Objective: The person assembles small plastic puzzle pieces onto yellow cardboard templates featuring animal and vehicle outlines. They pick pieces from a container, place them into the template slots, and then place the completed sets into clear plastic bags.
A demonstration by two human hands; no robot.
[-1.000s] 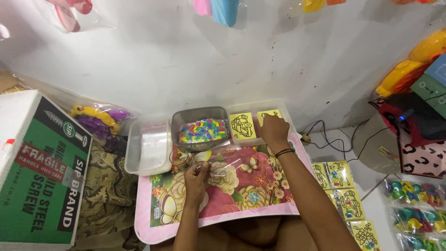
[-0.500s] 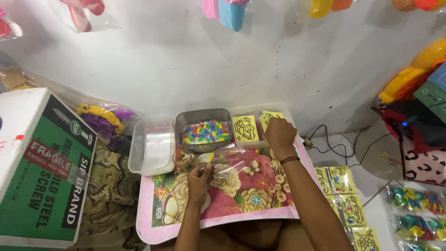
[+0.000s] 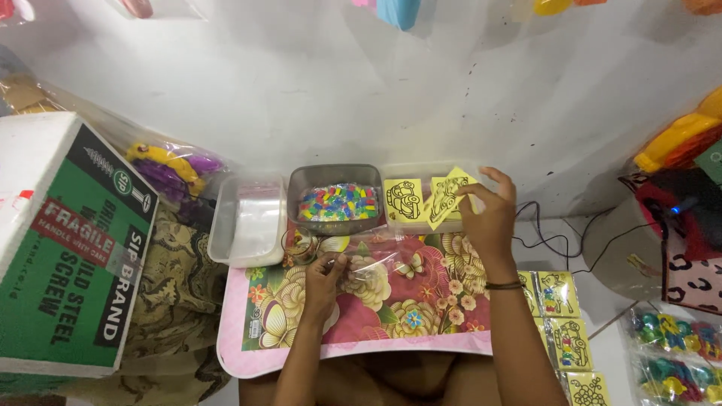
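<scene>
- Nearest, at the lower right, sealed packs (image 3: 562,316) of yellow cards and small coloured pieces lie on the white floor, with bags of bright toys (image 3: 677,353) further right.
- A flowered pink surface (image 3: 361,323) sits in front of the person, its pink edge closest to the body.
- The left hand (image 3: 325,284) rests on this surface, fingers curled and pressed together, pinching a clear plastic bag (image 3: 372,263) that lies flat on the flower print.
- The right hand (image 3: 489,214) is raised above the far right corner of the surface, thumb and fingers pinching a yellow card (image 3: 445,197) with a black line drawing, held tilted; the other fingers are loosely spread. A dark bracelet (image 3: 502,285) sits on that wrist.
- Just beyond the surface stands a row of three trays. The right one (image 3: 406,169) is clear and holds another yellow card (image 3: 402,199) with a car drawing, just beside the held card.
- The middle tray (image 3: 335,174) is metal and holds many small coloured pieces (image 3: 338,201).
- The left tray (image 3: 248,222) is clear plastic.
- To the left, a green and white cardboard box (image 3: 68,248) stands on patterned cloth (image 3: 177,293), with a bag of yellow and purple toys (image 3: 173,169) behind it.
- A white wall (image 3: 376,90) closes the back, with black cables (image 3: 549,233) at its foot on the right.
</scene>
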